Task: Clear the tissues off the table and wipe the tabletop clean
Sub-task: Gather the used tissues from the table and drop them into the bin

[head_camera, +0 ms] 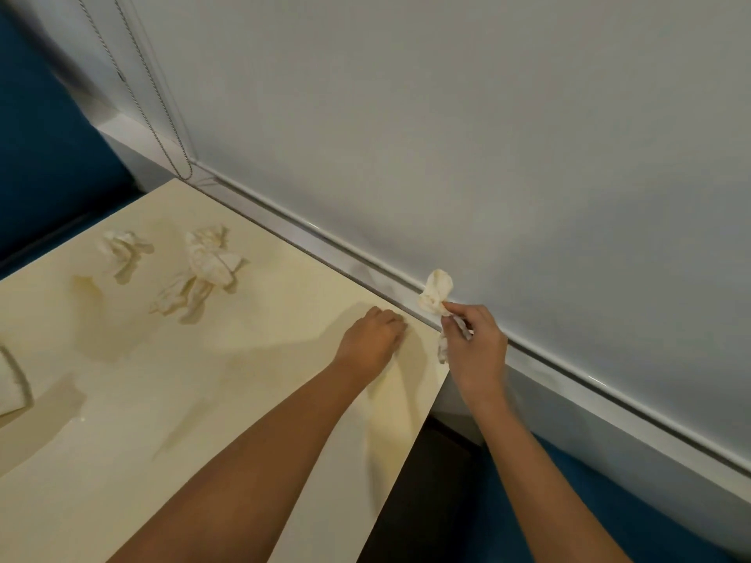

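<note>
Left grip (372, 345): palm down, fingers curled under, forearm extended. Right grip (473, 343): just right of it, thumb and forefinger pinching a tissue (437, 292), other fingers curled.

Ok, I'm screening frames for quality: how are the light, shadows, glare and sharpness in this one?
Head view: dim, warm light; soft shadows trail from the crumpled white tissues and the left hand across the glossy cream tabletop; tiny glints on the tabletop and white ledge; overall soft, and the right hand pinching another crumpled tissue is slightly smeared.
</note>
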